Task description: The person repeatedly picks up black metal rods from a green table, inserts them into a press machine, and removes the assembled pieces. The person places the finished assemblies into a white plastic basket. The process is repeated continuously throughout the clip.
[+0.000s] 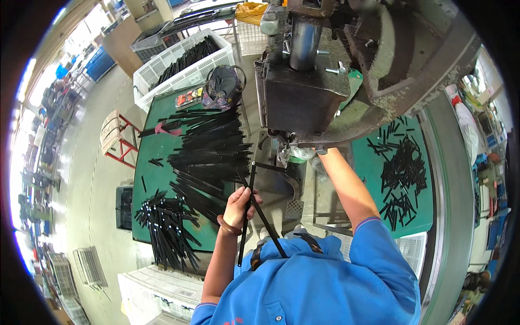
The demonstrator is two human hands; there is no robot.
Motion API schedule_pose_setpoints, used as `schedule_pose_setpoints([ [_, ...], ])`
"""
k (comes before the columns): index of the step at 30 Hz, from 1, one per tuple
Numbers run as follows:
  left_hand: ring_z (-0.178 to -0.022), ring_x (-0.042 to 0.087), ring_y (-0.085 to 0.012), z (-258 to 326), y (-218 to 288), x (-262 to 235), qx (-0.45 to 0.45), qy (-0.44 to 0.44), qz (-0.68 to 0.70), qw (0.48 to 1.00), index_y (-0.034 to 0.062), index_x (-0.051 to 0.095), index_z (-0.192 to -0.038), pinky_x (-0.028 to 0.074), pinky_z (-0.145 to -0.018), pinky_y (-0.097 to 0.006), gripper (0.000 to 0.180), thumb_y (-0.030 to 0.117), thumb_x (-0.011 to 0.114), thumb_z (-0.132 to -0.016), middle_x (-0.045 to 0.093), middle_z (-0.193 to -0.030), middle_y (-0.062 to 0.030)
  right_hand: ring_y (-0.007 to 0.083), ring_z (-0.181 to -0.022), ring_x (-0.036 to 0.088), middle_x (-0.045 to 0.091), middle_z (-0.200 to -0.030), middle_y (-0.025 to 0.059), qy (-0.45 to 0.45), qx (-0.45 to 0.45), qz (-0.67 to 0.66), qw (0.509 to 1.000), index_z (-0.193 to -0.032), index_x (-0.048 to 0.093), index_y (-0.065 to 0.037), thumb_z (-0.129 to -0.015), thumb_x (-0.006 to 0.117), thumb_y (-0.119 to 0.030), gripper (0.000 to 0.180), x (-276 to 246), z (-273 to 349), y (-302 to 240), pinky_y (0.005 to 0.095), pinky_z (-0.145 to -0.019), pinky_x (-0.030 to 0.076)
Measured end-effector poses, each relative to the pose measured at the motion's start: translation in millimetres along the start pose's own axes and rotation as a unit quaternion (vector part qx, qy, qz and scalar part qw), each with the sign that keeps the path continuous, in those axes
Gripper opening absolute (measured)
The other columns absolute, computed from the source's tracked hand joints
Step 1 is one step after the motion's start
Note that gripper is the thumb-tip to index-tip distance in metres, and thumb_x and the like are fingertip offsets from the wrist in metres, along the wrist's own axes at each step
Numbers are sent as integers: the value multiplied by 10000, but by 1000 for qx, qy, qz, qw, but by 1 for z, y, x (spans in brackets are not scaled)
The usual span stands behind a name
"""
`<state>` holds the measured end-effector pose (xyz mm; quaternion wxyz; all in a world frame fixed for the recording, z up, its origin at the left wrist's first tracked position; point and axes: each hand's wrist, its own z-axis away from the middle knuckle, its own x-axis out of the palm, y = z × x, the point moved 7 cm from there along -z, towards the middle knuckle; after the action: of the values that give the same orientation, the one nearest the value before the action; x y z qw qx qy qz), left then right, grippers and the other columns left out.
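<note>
From my remote seat I start at the far left, where a long workshop hall bends away along the rim, its grey floor point(89, 162) running past blue bins and racks too small to tell apart. Next comes a small red-legged stool point(115, 135) standing just beside the green surface point(154, 187). Behind that surface sits a white crate point(181, 62) loaded with black rods, and at the surface's far edge lies a dark cap point(222, 84). The surface itself carries a wide heap of rods point(208, 149) laid mostly crosswise, with a looser bundle point(165, 227) spilling over its near edge above another white crate point(157, 292). My left hand point(237, 208) is closed around two rods point(250, 203); they cross in the grip, one standing nearly upright, the other slanting down toward the blue shirt point(319, 281). In the centre a heavy dark press point(303, 81) looms over everything. My right forearm point(346, 184) reaches up under it, and the right hand is hidden by the machine, so I cannot tell whether it is open or gripping anything. Right of the press a second green surface point(368, 168) holds a scatter of short black pieces point(403, 173). Beyond it the far right rim shows cluttered shelving, blurred.
</note>
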<state>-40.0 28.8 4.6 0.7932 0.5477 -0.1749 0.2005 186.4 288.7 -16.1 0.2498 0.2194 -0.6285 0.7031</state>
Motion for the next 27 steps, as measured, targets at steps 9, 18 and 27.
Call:
schedule_pose_setpoints([
  [9, -394, 404, -52, 1, -8, 17, 17, 59, 3, 998, 13, 553, -965, 295, -362, -181, 246, 240, 460, -950, 619, -715, -67, 204, -847, 575, 610, -982, 74, -54, -6, 118, 992, -1077, 569, -43, -860, 568, -284, 325, -8, -9, 3, 351, -740, 464],
  [18, -412, 440, -88, -5, -10, 45, 9, 54, -10, 998, 1, 570, -943, 315, -363, -205, 266, 248, 473, -947, 614, -736, -79, 218, -896, 567, 592, -1024, 98, -83, -6, 154, 985, -1111, 543, -44, -881, 520, -315, 356, -13, -22, 2, 384, -773, 462],
  [27, -400, 434, -89, -7, -3, 59, -3, 51, -25, 998, 8, 569, -919, 306, -356, -206, 262, 261, 505, -935, 621, -717, -86, 231, -946, 560, 575, -1066, 122, -381, 70, 262, 884, -1146, 517, -46, -903, 472, -346, 389, 25, 52, 7, 416, -806, 460],
])
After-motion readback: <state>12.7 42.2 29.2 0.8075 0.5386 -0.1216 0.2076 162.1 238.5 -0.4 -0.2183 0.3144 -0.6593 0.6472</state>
